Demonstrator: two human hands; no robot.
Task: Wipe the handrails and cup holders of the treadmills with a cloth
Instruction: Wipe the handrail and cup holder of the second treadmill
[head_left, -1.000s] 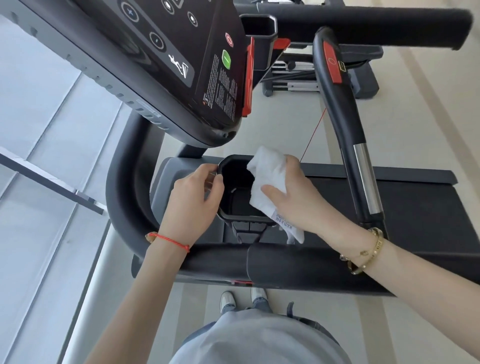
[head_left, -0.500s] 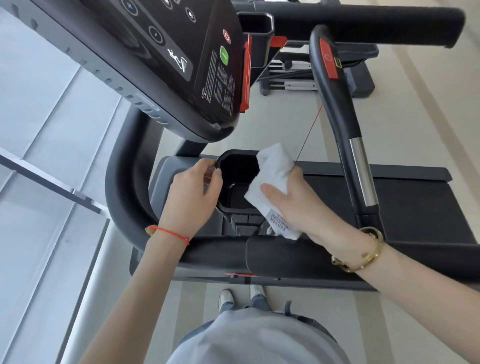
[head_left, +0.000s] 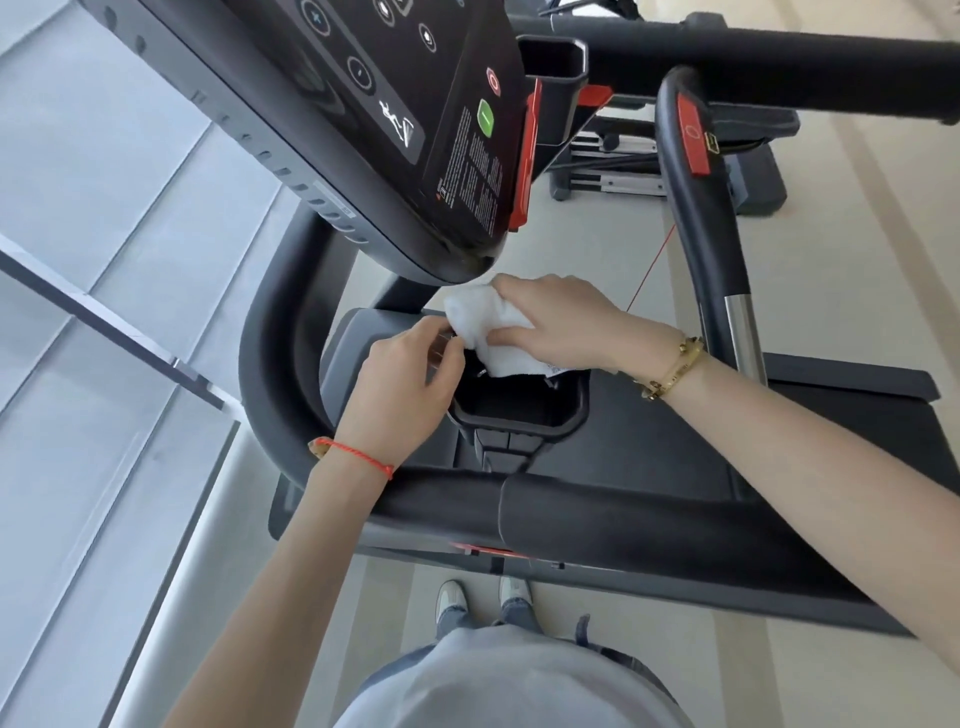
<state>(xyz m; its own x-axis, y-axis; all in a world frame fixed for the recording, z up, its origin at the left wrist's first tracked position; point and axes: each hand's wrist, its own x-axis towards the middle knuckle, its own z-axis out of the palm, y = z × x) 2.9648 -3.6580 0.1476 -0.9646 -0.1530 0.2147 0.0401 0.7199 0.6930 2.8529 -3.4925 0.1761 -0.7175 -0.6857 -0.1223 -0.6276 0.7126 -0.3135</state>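
Observation:
A black cup holder (head_left: 519, 423) hangs below the treadmill console. My right hand (head_left: 561, 322) holds a white cloth (head_left: 493, 332) and presses it on the holder's far rim, just under the console's lower edge. My left hand (head_left: 405, 384) grips the holder's left rim, fingers curled over it and touching the cloth's edge. The padded black handrail (head_left: 623, 514) runs across in front of me, below both wrists, and curves up on the left (head_left: 270, 364). The far part of the holder is hidden by the cloth and hands.
The tilted console (head_left: 415, 130) overhangs the holder closely. A curved grip bar (head_left: 711, 223) with a red label and chrome sensor stands at right, with a thin red cord beside it. The treadmill belt (head_left: 779, 441) lies under my right forearm. More gym machines stand behind.
My right hand has carried the cloth from the holder's right side up and left to its far rim. My left hand stayed on the left rim.

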